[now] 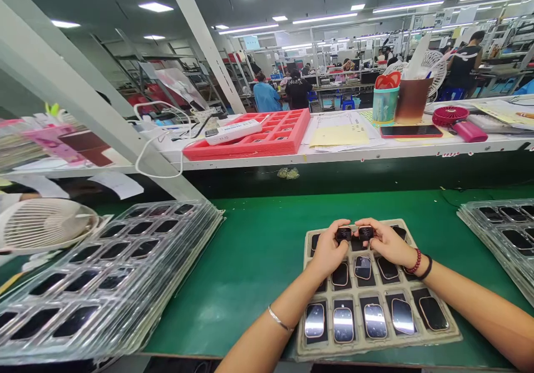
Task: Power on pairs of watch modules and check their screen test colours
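A beige tray (434, 342) lies on the green mat before me, its pockets filled with several small dark watch bodies. My left hand (327, 248) pinches one watch body (344, 233) above the tray's far row. Beside it, my right hand (386, 242) pinches another watch body (366, 232). The two pieces are held side by side, almost touching. Shiny screens (343, 324) fill the near row of the tray. A bangle circles my left wrist and bead bracelets my right.
A stack of clear plastic trays (104, 273) sits at left, another stack (500, 234) at right. A white fan (41, 225) lies far left. On the raised shelf are a red foam tray (267, 139), papers, cups (386, 103) and a phone. Other workers sit far behind.
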Demonstrator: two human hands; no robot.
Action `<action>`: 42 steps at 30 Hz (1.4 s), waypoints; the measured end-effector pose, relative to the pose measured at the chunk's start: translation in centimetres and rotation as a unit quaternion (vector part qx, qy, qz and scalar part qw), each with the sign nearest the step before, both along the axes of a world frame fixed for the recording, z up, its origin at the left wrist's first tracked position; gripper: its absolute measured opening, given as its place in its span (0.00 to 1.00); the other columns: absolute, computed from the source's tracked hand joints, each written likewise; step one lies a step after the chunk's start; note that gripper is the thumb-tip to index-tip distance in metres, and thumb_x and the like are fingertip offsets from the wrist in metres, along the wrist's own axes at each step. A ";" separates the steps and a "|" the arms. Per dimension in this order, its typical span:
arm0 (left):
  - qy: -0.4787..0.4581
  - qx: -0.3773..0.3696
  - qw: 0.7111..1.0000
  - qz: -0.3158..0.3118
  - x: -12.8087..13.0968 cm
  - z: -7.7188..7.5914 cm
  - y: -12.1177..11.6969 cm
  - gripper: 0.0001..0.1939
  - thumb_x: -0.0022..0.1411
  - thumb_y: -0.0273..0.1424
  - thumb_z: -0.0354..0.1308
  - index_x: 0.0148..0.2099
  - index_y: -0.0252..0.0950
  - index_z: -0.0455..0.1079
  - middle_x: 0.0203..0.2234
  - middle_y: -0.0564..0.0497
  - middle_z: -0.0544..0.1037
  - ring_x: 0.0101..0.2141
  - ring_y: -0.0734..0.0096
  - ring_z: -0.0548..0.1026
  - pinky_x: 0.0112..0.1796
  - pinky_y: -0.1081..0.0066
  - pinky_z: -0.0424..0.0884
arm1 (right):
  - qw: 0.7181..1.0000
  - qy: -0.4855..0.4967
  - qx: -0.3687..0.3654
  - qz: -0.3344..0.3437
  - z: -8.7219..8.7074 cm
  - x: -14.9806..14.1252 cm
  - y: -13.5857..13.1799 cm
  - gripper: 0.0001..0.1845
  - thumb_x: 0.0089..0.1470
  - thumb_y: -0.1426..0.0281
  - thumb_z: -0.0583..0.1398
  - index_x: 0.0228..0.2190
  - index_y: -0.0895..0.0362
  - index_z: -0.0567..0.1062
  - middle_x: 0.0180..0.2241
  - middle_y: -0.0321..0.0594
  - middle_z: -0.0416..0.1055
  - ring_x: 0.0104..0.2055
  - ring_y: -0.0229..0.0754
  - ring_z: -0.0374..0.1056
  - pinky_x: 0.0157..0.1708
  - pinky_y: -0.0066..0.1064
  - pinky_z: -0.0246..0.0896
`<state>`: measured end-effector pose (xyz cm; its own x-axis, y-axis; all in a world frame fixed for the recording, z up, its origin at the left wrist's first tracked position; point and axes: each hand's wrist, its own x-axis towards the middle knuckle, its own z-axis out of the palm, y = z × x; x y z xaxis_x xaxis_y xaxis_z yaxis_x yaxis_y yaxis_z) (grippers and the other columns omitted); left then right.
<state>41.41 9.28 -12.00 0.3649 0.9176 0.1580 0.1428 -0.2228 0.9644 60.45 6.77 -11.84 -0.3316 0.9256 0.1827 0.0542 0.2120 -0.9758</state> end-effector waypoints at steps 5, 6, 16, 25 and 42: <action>-0.073 -0.091 0.993 0.001 -0.1 0.4 0.2 0.26 0.58 0.31 0.53 0.59 0.35 0.56 0.36 0.48 0.75 0.28 0.75 0.72 0.27 0.76 0.66 | 0.999 -0.002 -0.030 -0.015 0.1 0.4 0.0 0.20 0.57 0.66 0.55 0.51 0.56 0.65 0.43 0.45 0.72 0.33 0.38 0.70 0.31 0.30 0.67; -0.078 -0.102 0.992 0.003 -0.1 0.5 0.2 0.25 0.60 0.35 0.52 0.59 0.35 0.56 0.35 0.48 0.75 0.26 0.76 0.72 0.24 0.78 0.64 | 0.999 -0.003 -0.034 -0.014 0.2 0.4 0.0 0.19 0.58 0.62 0.55 0.50 0.56 0.66 0.42 0.45 0.72 0.32 0.38 0.70 0.29 0.29 0.65; -0.099 -0.113 0.988 0.017 -0.2 1.1 0.2 0.23 0.59 0.48 0.50 0.42 0.33 0.69 0.29 0.49 0.76 0.21 0.76 0.71 0.19 0.78 0.58 | 0.997 0.039 -0.070 -0.005 0.2 0.8 0.4 0.29 0.58 0.47 0.50 0.40 0.59 0.74 0.34 0.45 0.76 0.25 0.38 0.70 0.21 0.28 0.62; -0.095 -0.116 0.988 0.023 -0.3 0.6 0.5 0.22 0.62 0.47 0.46 0.42 0.34 0.69 0.29 0.49 0.76 0.21 0.75 0.71 0.19 0.76 0.56 | 0.995 0.058 -0.078 0.000 0.4 0.7 0.3 0.32 0.58 0.44 0.47 0.40 0.57 0.74 0.34 0.45 0.75 0.27 0.40 0.70 0.25 0.31 0.64; -0.097 -0.103 0.990 0.006 0.0 0.7 0.2 0.18 0.54 0.37 0.60 0.45 0.33 0.66 0.30 0.49 0.75 0.27 0.74 0.72 0.30 0.73 0.69 | 0.999 0.005 -0.050 0.012 -0.2 0.4 0.3 0.19 0.56 0.55 0.58 0.40 0.58 0.71 0.34 0.42 0.72 0.26 0.36 0.66 0.28 0.30 0.64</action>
<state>41.38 9.48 -11.26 0.3350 0.9416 0.0333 -0.0473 -0.0185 0.9987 60.81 7.04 -12.07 -0.3521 0.9313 0.0932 0.0396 0.1143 -0.9927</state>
